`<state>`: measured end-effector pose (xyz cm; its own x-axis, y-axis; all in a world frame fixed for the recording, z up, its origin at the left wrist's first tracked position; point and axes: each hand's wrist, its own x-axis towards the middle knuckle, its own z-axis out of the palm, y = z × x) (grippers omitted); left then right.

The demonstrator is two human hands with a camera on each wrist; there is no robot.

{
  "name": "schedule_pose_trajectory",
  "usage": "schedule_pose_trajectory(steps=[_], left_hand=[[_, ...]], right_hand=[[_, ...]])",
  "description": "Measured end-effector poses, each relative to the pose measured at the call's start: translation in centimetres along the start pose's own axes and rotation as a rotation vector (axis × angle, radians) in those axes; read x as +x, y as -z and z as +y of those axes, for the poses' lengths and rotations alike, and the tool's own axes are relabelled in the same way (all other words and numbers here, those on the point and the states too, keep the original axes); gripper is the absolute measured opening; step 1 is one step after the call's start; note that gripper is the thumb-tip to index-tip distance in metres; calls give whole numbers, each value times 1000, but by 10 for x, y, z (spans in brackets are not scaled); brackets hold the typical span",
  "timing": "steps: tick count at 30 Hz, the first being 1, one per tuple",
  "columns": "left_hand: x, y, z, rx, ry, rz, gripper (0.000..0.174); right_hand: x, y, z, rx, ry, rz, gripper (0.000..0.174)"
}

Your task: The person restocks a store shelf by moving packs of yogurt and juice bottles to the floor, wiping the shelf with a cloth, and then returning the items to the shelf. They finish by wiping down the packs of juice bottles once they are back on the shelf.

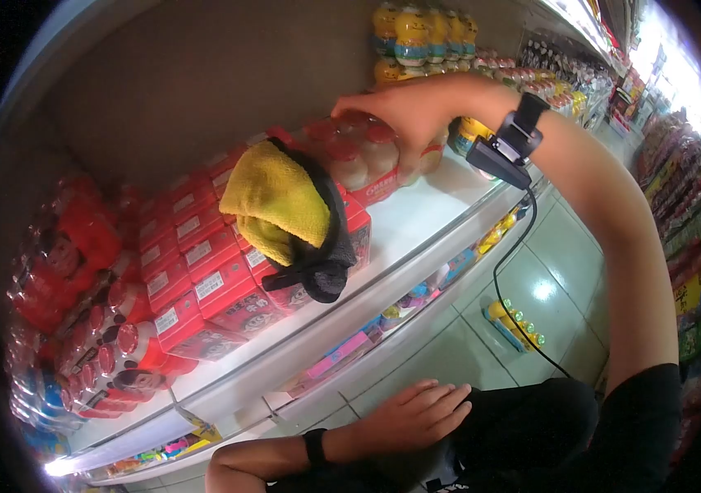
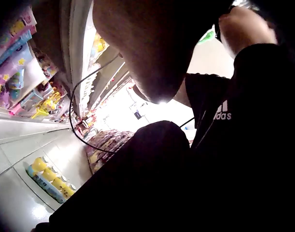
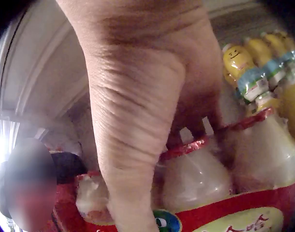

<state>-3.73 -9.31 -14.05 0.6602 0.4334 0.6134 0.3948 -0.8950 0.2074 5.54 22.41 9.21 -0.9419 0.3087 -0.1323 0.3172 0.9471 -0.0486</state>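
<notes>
Remotely, I watch the right hand (image 1: 422, 111) grip, fingers curled, a red-banded pack of milky plastic bottles (image 1: 377, 158) behind the white shelf's (image 1: 428, 205) front edge: probably hefty, slick, best held below its caps.

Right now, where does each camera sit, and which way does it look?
Head: on the person's head, looking forward and down at the shelf; it shows the left hand, right hand, both arms and dark clothes.
Left wrist: on that wrist, looking past the shirt and a bare arm, with floor at lower left.
Right wrist: on that wrist, looking along the right hand at the red pack.
Head and left wrist share the yellow bottles on the floor.
</notes>
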Motion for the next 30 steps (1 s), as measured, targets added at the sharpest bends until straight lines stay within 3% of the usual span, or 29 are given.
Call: schedule_pose_trajectory(steps=[3, 7, 10, 12, 13, 15, 17, 18, 20, 23, 25, 27, 30], left_hand=[[-4, -5, -1, -15, 7, 55, 27], [-4, -3, -2, -42, 23, 43, 28], [-3, 0, -3, -43, 24, 20, 29], [-6, 2, -5, -52, 29, 12, 29], [-7, 4, -6, -61, 33, 3, 30], [-11, 6, -5, -38, 46, -24, 31], [-16, 5, -6, -42, 66, -90, 33], [-19, 6, -6, 9, 79, -118, 34], [-30, 6, -4, -1, 69, -199, 34], [-53, 3, -1, -16, 94, -273, 33], [-58, 5, -5, 48, 175, -257, 31], [-59, 2, -11, 40, 197, -320, 31], [-58, -2, -14, 74, 251, -339, 29]], right_hand=[[-11, -3, -13, 54, 6, 42, 100], [-17, -8, -15, 36, -104, 29, 109], [-29, -9, -15, -87, -25, 121, 119], [-51, 2, -30, 180, -71, 326, 120], [-67, 0, -45, 148, -117, 514, 105], [-103, -9, -62, 19, 5, 838, 59], [-156, -35, -74, 57, 30, 951, 20], [-185, -52, -76, 77, -2, 962, 13], [-226, -107, -80, 166, -232, 1108, 29], [-279, -210, -57, 271, -785, 954, 41], [-304, -297, -31, 627, -1072, 901, 40], [-333, -382, -18, 696, -1233, 752, 43], [-347, -466, -29, 537, -1391, 435, 76]])
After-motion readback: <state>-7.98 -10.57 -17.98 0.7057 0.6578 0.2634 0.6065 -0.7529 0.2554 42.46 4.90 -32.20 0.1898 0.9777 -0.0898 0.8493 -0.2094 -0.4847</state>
